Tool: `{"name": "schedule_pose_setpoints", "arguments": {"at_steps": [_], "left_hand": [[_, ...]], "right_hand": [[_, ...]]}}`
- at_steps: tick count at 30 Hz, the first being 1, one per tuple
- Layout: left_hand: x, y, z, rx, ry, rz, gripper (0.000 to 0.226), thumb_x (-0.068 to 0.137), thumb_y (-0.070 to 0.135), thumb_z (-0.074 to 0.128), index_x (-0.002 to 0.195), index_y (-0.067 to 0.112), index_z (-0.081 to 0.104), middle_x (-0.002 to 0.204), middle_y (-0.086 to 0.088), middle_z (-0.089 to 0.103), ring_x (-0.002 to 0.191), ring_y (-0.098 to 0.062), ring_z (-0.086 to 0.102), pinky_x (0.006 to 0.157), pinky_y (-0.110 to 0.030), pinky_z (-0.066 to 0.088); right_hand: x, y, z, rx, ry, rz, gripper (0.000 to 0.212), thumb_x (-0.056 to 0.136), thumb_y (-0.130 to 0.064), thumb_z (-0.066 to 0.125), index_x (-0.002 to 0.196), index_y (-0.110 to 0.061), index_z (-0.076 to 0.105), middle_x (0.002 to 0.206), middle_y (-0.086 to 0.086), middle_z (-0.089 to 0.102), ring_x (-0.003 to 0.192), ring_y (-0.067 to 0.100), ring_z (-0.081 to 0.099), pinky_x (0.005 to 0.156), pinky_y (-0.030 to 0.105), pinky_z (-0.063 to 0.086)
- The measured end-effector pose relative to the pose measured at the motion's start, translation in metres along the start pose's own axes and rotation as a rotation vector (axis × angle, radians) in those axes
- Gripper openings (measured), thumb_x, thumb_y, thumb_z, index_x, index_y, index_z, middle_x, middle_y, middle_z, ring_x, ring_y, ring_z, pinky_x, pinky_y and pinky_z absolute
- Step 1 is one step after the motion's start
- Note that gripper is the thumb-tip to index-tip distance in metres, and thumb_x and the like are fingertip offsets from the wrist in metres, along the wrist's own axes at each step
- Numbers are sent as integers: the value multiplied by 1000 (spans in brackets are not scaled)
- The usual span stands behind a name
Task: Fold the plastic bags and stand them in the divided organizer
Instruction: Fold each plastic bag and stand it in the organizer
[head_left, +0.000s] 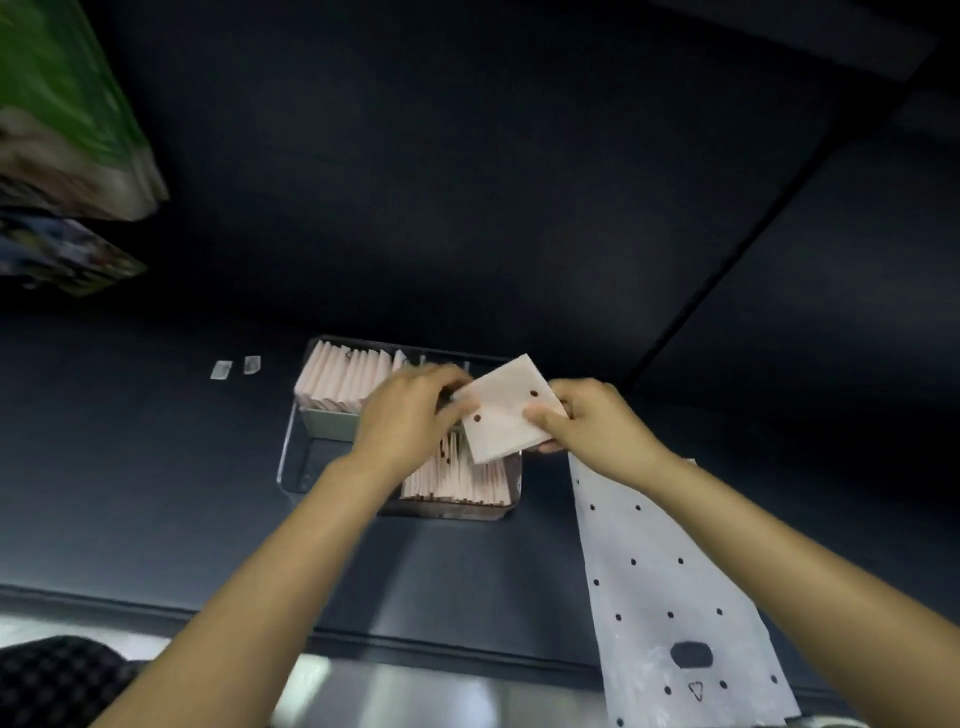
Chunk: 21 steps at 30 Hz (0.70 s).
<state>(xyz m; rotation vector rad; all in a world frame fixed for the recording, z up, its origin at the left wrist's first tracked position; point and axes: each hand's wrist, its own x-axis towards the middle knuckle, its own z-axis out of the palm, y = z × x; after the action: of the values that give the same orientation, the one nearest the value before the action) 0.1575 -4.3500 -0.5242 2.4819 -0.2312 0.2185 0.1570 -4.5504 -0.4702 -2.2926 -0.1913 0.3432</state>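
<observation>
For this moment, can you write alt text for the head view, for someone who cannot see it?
Two bare hands hold a folded white dotted plastic bag above a clear divided organizer partly filled with upright folded bags; the right hand pinches it, the left hand touches its edge. An unfolded dotted bag lies flat at right.

A clear plastic divided organizer (291, 457) sits mid-worktop (156, 493). Folded pale pink plastic bags stand in its far left compartment (343, 379) and near right compartment (462, 480). Above its right side, the left hand (410, 410) and right hand (587, 421) hold a folded square white bag with dark dots (506, 410) between them. A flat white dotted plastic bag (670, 597) lies right of the organizer, reaching the worktop's near edge. Two small clear tabs (236, 368) lie left of the organizer.
</observation>
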Motion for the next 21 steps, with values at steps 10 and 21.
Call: {"name": "schedule_pose_setpoints", "arguments": {"at_steps": [10, 21], "left_hand": [[-2, -64, 12, 427, -51, -174, 28, 96, 33, 40, 114, 27, 61, 119, 2, 55, 110, -24, 41, 86, -38, 30], [-5, -64, 16, 295, 81, -90, 20, 90, 18, 53, 102, 24, 68, 108, 5, 61, 104, -21, 43, 79, -31, 24]], "right_hand": [[100, -29, 65, 85, 98, 222, 18, 93, -10, 50, 106, -7, 62, 73, 3, 67, 59, 14, 68, 53, 22, 56], [118, -55, 114, -556, 43, 122, 26, 94, -27, 40, 96, -11, 61, 86, 8, 68, 77, 25, 65, 68, 37, 54]]}}
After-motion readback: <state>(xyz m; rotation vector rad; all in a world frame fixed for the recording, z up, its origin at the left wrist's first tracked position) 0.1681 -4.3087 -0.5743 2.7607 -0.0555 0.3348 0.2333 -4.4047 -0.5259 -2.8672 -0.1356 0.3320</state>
